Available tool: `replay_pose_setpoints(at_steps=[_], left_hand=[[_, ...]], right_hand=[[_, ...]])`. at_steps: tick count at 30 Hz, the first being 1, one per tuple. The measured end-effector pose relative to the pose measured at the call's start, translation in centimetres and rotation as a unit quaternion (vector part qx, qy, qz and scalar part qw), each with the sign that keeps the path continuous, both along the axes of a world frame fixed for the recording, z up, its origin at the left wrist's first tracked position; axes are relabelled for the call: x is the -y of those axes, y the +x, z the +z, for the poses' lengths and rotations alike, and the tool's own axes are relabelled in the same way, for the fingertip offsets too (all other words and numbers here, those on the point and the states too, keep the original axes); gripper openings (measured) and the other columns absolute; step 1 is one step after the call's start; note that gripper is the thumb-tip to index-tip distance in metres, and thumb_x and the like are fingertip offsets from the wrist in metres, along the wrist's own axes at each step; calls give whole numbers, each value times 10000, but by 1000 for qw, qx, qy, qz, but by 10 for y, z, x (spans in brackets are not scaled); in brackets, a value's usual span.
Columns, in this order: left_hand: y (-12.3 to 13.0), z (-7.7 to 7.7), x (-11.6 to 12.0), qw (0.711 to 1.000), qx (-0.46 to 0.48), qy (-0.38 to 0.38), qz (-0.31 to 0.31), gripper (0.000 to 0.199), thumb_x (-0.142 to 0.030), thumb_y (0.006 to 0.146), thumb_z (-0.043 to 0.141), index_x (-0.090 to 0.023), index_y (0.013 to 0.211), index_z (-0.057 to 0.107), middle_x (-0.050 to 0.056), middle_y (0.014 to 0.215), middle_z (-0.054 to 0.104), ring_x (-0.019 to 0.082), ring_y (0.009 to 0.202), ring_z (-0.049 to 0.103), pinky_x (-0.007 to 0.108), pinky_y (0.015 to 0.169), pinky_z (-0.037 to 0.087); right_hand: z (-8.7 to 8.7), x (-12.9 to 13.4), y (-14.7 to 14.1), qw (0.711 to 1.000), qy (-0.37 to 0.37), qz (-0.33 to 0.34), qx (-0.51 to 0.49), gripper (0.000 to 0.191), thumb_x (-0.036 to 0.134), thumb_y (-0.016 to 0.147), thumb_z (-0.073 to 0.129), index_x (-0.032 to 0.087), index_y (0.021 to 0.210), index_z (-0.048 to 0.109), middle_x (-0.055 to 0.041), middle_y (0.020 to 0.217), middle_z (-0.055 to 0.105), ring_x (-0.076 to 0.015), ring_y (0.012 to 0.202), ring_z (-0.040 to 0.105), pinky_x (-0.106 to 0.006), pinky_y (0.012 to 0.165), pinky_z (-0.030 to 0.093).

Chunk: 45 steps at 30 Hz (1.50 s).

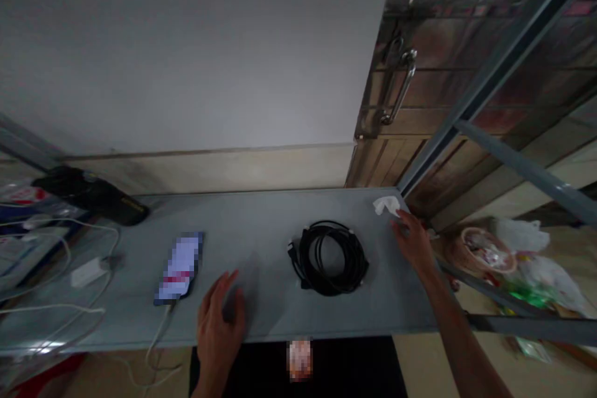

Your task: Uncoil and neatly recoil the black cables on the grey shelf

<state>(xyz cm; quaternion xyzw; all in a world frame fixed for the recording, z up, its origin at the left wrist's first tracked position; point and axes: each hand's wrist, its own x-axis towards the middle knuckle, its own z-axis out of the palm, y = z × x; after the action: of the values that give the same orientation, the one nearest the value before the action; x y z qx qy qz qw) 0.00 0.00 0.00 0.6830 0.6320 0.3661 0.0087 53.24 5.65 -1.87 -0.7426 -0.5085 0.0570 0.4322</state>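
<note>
A coiled black cable [332,258] lies on the grey shelf [252,217], right of the middle. Near the shelf's back right corner my right hand [414,241] is beside a crumpled white tissue [387,205], its fingers apart and bent close to it; whether they touch cannot be made out. My left hand [220,318] hovers at the front edge, thumb and fingers spread, with nothing in it. To its left lies a phone [180,267] with a lit screen and a white cable plugged into its lower end.
A black bottle [97,196] lies at the back left. A white adapter [89,272] and loose white cables are on the left. Metal posts [485,74] frame the right side. Beyond them, a bin [485,252] and plastic bags [550,277] stand low down.
</note>
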Motion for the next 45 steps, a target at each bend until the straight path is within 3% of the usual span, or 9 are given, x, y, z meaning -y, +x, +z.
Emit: replay_pose_setpoints(at_steps=[4, 9, 12, 25, 33, 36, 40, 43, 45], left_hand=[[3, 1, 1, 1000, 1, 1, 3, 472, -391, 1105, 621, -286, 1564, 645, 154, 1630, 651, 382, 1500, 636, 628, 1239, 543], [3, 3, -3, 999, -7, 30, -43, 460, -357, 1095, 649, -276, 1548, 647, 138, 1568, 723, 379, 1542, 611, 653, 1257, 532], [2, 3, -4, 998, -11, 36, -47, 470, -353, 1098, 650, -266, 1559, 635, 146, 1557, 731, 387, 1529, 623, 667, 1257, 531], [-2, -5, -4, 997, -30, 65, -32, 523, -396, 1119, 637, -227, 1612, 586, 187, 1529, 722, 393, 1476, 654, 643, 1208, 573], [-4, -6, -5, 994, -43, 90, -44, 515, -353, 1118, 646, -248, 1617, 574, 171, 1488, 739, 392, 1439, 672, 630, 1180, 588], [-2, -4, -5, 995, -40, 81, -36, 502, -372, 1122, 637, -240, 1603, 584, 180, 1482, 734, 400, 1437, 672, 630, 1167, 596], [1, -1, -2, 999, -12, 45, -4, 497, -406, 1118, 638, -244, 1586, 602, 187, 1562, 683, 401, 1456, 662, 625, 1179, 588], [2, -1, -1, 999, 1, 39, 0, 474, -401, 1114, 633, -255, 1564, 613, 171, 1559, 687, 390, 1453, 664, 619, 1197, 575], [2, 0, -1, 999, 2, 33, 2, 474, -415, 1114, 627, -251, 1559, 615, 178, 1557, 686, 398, 1454, 663, 628, 1192, 577]], right_hand=[[1, 42, -19, 1000, 10, 4, 23, 662, 647, 1047, 575, 198, 1517, 700, -208, 1657, 627, -378, 1522, 613, -576, 1296, 471], [-10, 110, -58, 998, 27, 14, 53, 560, 537, 1121, 590, 260, 1608, 606, -152, 1661, 631, -346, 1522, 630, -569, 1271, 528], [-15, 128, -73, 997, 45, 16, 67, 522, 478, 1138, 595, 252, 1608, 595, -163, 1635, 650, -347, 1507, 645, -557, 1245, 555], [-21, 126, -79, 995, 52, -7, 88, 524, 543, 1157, 537, 196, 1534, 648, -181, 1513, 733, -353, 1399, 712, -564, 1185, 595], [-19, 126, -82, 991, 96, 5, 98, 462, 476, 1159, 580, 214, 1533, 655, -177, 1480, 743, -353, 1361, 730, -585, 1144, 620], [-3, 127, -108, 986, 111, 59, 108, 451, 398, 1149, 628, 247, 1574, 625, -161, 1509, 725, -337, 1382, 720, -577, 1154, 625], [17, 119, -166, 968, 85, 193, 138, 584, 414, 1116, 703, 261, 1656, 544, -154, 1583, 684, -331, 1443, 684, -543, 1182, 619], [14, 105, -204, 950, 50, 244, 186, 816, 619, 1032, 779, 176, 1669, 525, -200, 1546, 707, -390, 1411, 696, -578, 1180, 608], [3, 94, -218, 944, 43, 238, 223, 825, 660, 999, 804, 133, 1598, 595, -215, 1438, 765, -406, 1325, 740, -588, 1148, 613]])
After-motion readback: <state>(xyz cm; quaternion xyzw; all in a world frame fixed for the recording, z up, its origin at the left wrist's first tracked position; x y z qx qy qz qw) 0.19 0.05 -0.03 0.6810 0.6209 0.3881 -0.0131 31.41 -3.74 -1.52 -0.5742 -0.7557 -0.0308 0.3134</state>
